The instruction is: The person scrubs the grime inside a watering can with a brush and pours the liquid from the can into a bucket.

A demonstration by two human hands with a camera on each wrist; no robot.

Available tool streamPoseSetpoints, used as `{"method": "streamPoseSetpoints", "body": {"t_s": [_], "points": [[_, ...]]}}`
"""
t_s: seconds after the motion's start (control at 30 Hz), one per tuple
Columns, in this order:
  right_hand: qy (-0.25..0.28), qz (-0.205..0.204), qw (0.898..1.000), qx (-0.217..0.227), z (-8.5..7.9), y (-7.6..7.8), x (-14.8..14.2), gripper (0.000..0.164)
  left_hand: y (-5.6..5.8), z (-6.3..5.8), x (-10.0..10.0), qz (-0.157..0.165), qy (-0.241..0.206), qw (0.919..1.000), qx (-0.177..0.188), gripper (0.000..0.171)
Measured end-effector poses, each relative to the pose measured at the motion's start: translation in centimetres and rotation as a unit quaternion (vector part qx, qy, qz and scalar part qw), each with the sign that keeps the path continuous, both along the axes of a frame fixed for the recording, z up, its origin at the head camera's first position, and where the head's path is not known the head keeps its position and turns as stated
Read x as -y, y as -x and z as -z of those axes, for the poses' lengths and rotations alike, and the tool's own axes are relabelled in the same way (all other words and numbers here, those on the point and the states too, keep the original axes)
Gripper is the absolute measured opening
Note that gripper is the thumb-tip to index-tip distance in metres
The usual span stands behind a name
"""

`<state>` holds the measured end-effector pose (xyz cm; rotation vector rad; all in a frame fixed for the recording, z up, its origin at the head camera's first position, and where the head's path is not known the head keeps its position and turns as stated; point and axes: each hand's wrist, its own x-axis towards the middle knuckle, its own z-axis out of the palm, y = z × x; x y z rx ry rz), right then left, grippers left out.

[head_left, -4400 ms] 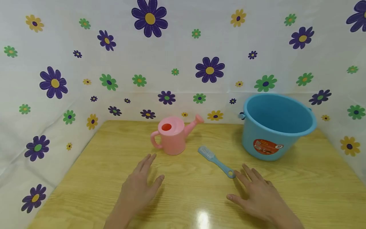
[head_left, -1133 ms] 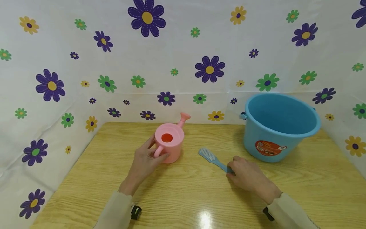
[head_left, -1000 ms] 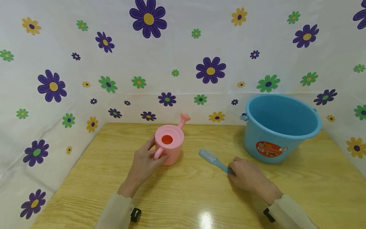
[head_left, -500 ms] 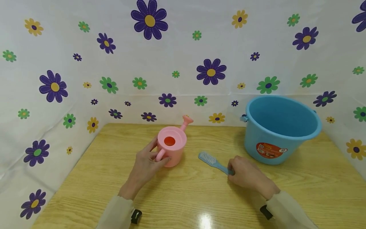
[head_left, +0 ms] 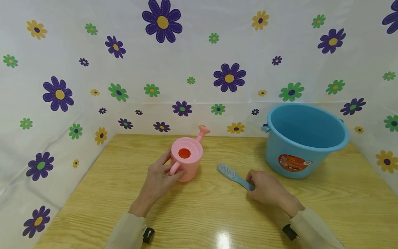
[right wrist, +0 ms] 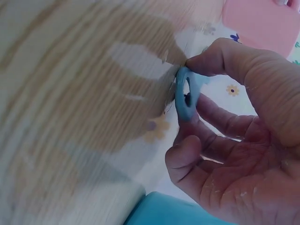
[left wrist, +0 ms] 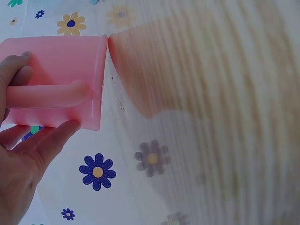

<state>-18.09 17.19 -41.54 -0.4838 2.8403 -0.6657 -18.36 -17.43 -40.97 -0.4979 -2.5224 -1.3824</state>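
My left hand (head_left: 157, 181) grips the pink toy watering can (head_left: 190, 167), its fingers on the left side and its thumb on the front. The can stands upright, spout pointing away to the back right. In the left wrist view, the can's handle (left wrist: 47, 96) lies between the thumb and fingers. To the right, my right hand (head_left: 268, 190) pinches the end of a light blue scrub brush (head_left: 239, 180), whose white bristles face up. Thumb and fingers hold opposite edges of its holed handle end (right wrist: 186, 115) in the right wrist view, close to the table.
A large blue bucket (head_left: 292, 138) with a red label stands at the back right, just beyond my right hand. The wooden table (head_left: 199, 214) ends at a white flowered cloth (head_left: 199, 58) hanging behind and at both sides.
Both hands were apart from the things at first. The left took hold of the watering can and its spout swung from right to back; the right hand pinched the brush. Lately the brush tilted slightly.
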Motion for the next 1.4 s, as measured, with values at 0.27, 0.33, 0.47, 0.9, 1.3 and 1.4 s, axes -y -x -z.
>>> {"method": "streamPoseSetpoints", "body": {"t_s": [0.27, 0.33, 0.47, 0.9, 1.3, 1.4], "points": [[0.021, -0.03, 0.999, 0.006, 0.3, -0.2, 0.0, 0.033, 0.1, 0.2, 0.0, 0.003, 0.0, 0.9999, -0.011, 0.088], [0.031, -0.036, 0.999, 0.003, 0.5, -0.3, 0.0, 0.029, 0.1, 0.2, 0.0, 0.004, -0.001, 0.9999, -0.013, 0.089], [0.044, -0.053, 0.998, -0.008, 0.5, -0.5, -0.1, 0.019, -0.1, 0.1, 0.0, 0.004, -0.001, 0.9999, -0.01, 0.089], [0.067, -0.074, 0.994, -0.037, 0.2, -1.2, -0.6, 0.012, -0.1, 0.3, 0.1, -0.001, 0.009, 0.9999, -0.012, 0.089], [0.157, -0.05, 0.984, 0.066, -0.5, -1.3, -1.1, 0.015, 0.0, 0.2, -0.2, 0.009, 0.013, 0.999, -0.041, 0.073], [0.168, -0.057, 0.981, 0.082, -0.7, -1.4, -1.4, 0.022, 0.0, 0.2, -0.4, 0.01, 0.018, 0.9984, -0.053, 0.05]]}}
